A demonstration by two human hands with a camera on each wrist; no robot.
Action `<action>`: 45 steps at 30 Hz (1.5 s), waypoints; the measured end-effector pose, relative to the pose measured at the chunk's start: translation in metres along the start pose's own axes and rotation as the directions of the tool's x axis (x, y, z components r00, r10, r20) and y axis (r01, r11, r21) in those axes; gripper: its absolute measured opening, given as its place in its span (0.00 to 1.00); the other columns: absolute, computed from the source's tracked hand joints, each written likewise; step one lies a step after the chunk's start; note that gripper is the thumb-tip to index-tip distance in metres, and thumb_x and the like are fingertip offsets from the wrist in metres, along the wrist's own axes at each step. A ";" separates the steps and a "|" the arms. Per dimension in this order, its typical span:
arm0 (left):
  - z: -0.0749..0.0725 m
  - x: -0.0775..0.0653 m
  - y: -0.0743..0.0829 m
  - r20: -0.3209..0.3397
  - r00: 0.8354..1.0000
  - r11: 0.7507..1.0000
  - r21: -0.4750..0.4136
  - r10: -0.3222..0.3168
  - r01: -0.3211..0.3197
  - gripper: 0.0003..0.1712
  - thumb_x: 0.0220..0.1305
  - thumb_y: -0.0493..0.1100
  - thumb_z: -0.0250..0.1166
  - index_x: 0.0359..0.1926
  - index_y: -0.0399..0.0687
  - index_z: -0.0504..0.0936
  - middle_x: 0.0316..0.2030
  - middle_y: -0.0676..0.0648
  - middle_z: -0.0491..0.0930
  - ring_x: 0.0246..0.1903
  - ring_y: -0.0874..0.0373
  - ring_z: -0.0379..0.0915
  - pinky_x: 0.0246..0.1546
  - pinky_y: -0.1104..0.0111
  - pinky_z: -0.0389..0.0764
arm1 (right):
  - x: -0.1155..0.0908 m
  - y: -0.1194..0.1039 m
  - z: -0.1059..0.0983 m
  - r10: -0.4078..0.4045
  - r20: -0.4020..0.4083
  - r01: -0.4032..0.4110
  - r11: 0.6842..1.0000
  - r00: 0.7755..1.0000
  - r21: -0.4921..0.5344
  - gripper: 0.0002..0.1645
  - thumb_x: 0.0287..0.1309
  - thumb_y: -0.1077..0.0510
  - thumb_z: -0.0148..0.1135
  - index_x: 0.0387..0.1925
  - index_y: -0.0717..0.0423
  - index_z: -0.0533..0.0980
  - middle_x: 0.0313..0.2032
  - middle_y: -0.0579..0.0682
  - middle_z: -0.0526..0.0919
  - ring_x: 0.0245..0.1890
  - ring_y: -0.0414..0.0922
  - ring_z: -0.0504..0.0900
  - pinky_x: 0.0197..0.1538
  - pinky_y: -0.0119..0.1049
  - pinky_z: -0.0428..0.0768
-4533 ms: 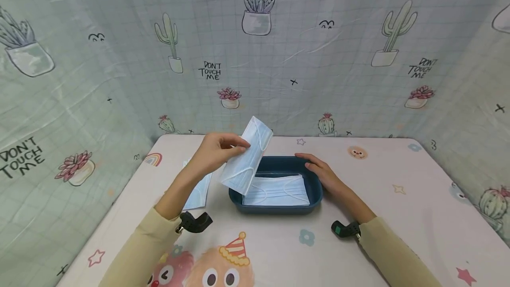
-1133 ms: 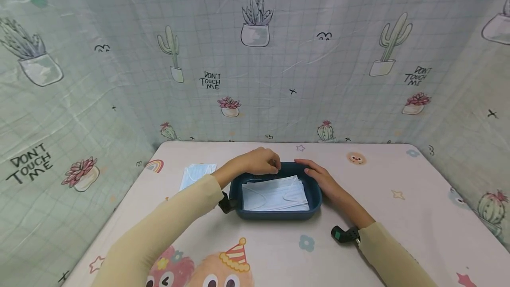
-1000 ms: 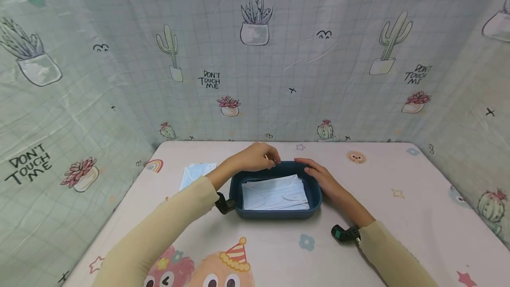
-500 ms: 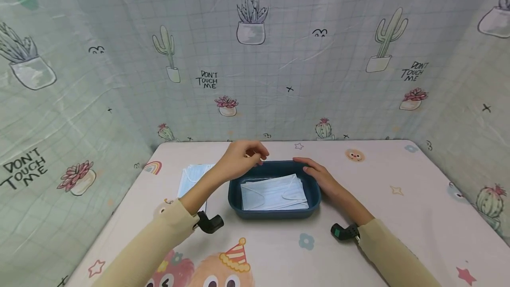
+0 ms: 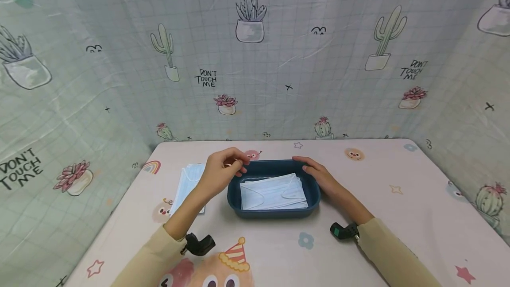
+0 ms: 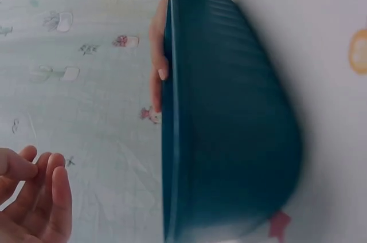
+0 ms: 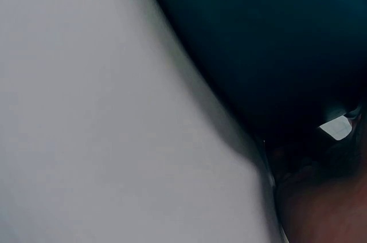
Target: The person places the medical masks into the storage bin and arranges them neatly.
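My left hand is above the left rear corner of a dark blue plastic storage box. Its fingers are loosely bent with nothing between them, as the left wrist view also shows. My right hand grips the box's right rear corner, thumb over the rim. Several pale blue disposable face masks lie stacked flat in the box, the upper ones slightly askew. Outside, left of the box, more face masks lie on the table, partly hidden by my left hand and forearm. The right wrist view is mostly dark box wall.
A pale table cover printed with cartoon figures, stars and flowers lies under everything. Behind and at both sides hangs a grey-green sheet with plant drawings. A black wrist camera sits at my left wrist.
My left hand carried a face mask over the box earlier; that hand is now without it and has drawn back leftward. The stack in the box gained a mask. My right hand has stayed put.
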State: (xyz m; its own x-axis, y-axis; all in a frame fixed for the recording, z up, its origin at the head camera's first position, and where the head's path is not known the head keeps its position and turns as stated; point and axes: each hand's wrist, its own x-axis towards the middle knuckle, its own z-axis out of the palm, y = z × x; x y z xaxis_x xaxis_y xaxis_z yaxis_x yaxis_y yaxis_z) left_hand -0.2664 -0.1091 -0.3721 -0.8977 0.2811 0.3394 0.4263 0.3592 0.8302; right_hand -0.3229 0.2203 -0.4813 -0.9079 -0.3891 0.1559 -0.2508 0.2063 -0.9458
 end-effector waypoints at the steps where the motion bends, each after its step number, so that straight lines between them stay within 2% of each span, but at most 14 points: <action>1: -0.002 -0.003 -0.004 -0.006 1.000 1.000 -0.007 -0.016 0.016 0.11 0.73 0.33 0.57 0.46 0.41 0.86 0.41 0.38 0.87 0.35 0.50 0.86 0.37 0.70 0.87 | 0.000 0.000 0.000 0.002 -0.001 -0.002 1.000 1.000 -0.002 0.27 0.80 0.59 0.41 0.75 0.55 0.66 0.77 0.58 0.64 0.81 0.60 0.54 0.81 0.63 0.47; 7: -0.016 -0.020 -0.033 -0.047 0.992 0.993 -0.036 -0.113 0.112 0.12 0.74 0.34 0.56 0.49 0.37 0.85 0.44 0.37 0.87 0.36 0.53 0.86 0.37 0.70 0.88 | 0.000 -0.002 0.000 0.001 -0.007 -0.001 1.000 1.000 0.003 0.27 0.80 0.59 0.41 0.75 0.56 0.66 0.77 0.59 0.64 0.81 0.60 0.54 0.81 0.63 0.49; 10: -0.022 -0.024 -0.042 -0.060 0.989 0.990 -0.046 -0.136 0.133 0.12 0.74 0.34 0.56 0.50 0.36 0.85 0.45 0.36 0.87 0.36 0.54 0.86 0.37 0.70 0.87 | 0.001 -0.002 0.000 -0.007 -0.003 0.007 1.000 1.000 0.008 0.27 0.79 0.60 0.42 0.75 0.56 0.66 0.77 0.60 0.65 0.81 0.60 0.55 0.81 0.62 0.49; 18: -0.036 -0.031 -0.058 -0.020 0.990 0.990 -0.025 -0.143 0.142 0.12 0.75 0.35 0.57 0.53 0.38 0.83 0.47 0.36 0.86 0.38 0.52 0.86 0.37 0.70 0.87 | 0.003 -0.005 0.001 -0.033 0.012 0.032 0.999 0.999 0.012 0.27 0.80 0.59 0.42 0.75 0.56 0.67 0.77 0.59 0.65 0.81 0.59 0.54 0.81 0.62 0.48; 25: -0.049 -0.044 -0.072 0.010 0.980 0.980 0.021 -0.199 0.199 0.12 0.75 0.36 0.58 0.53 0.39 0.82 0.48 0.34 0.85 0.39 0.55 0.85 0.38 0.69 0.87 | 0.005 -0.008 0.003 -0.014 0.020 0.013 1.000 1.000 0.026 0.27 0.80 0.59 0.42 0.75 0.56 0.66 0.77 0.59 0.65 0.80 0.59 0.55 0.81 0.62 0.49; 29: -0.058 -0.049 -0.080 0.027 0.975 0.973 0.078 -0.221 0.219 0.12 0.75 0.37 0.59 0.54 0.37 0.82 0.48 0.34 0.85 0.41 0.51 0.85 0.39 0.71 0.86 | 0.003 -0.007 0.003 -0.013 0.014 0.012 1.000 1.000 0.016 0.27 0.80 0.59 0.41 0.75 0.56 0.66 0.77 0.59 0.64 0.80 0.59 0.55 0.81 0.62 0.49; 34: -0.067 -0.051 -0.082 0.039 0.974 0.967 0.142 -0.221 0.214 0.13 0.74 0.39 0.62 0.54 0.38 0.82 0.48 0.34 0.85 0.42 0.45 0.85 0.38 0.72 0.86 | 0.000 -0.004 0.001 -0.005 0.002 0.005 1.000 1.000 0.020 0.27 0.80 0.60 0.41 0.75 0.56 0.66 0.77 0.59 0.64 0.81 0.59 0.54 0.81 0.63 0.48; 40: -0.075 -0.051 -0.082 0.051 0.978 0.964 0.184 -0.202 0.190 0.13 0.71 0.38 0.65 0.53 0.38 0.83 0.47 0.35 0.86 0.40 0.49 0.85 0.37 0.72 0.85 | -0.002 -0.002 0.001 0.008 0.004 -0.008 0.999 1.000 0.031 0.27 0.80 0.58 0.41 0.75 0.55 0.66 0.77 0.58 0.64 0.81 0.59 0.55 0.81 0.63 0.48; 45: -0.077 -0.050 -0.084 0.074 0.976 0.965 0.183 -0.206 0.190 0.14 0.71 0.40 0.66 0.53 0.36 0.83 0.48 0.36 0.86 0.42 0.46 0.86 0.37 0.71 0.85 | -0.003 -0.001 0.001 -0.004 0.007 0.004 1.000 1.000 0.027 0.27 0.80 0.58 0.42 0.75 0.55 0.66 0.77 0.57 0.64 0.81 0.58 0.55 0.80 0.61 0.50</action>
State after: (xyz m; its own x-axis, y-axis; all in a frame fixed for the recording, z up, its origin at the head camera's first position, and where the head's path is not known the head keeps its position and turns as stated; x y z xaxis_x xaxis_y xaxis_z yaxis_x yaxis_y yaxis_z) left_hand -0.2659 -0.2217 -0.4243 -0.9554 0.2663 0.1276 0.2615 0.5623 0.7845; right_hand -0.3199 0.2207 -0.4810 -0.9045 -0.3963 0.1573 -0.2450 0.1809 -0.9525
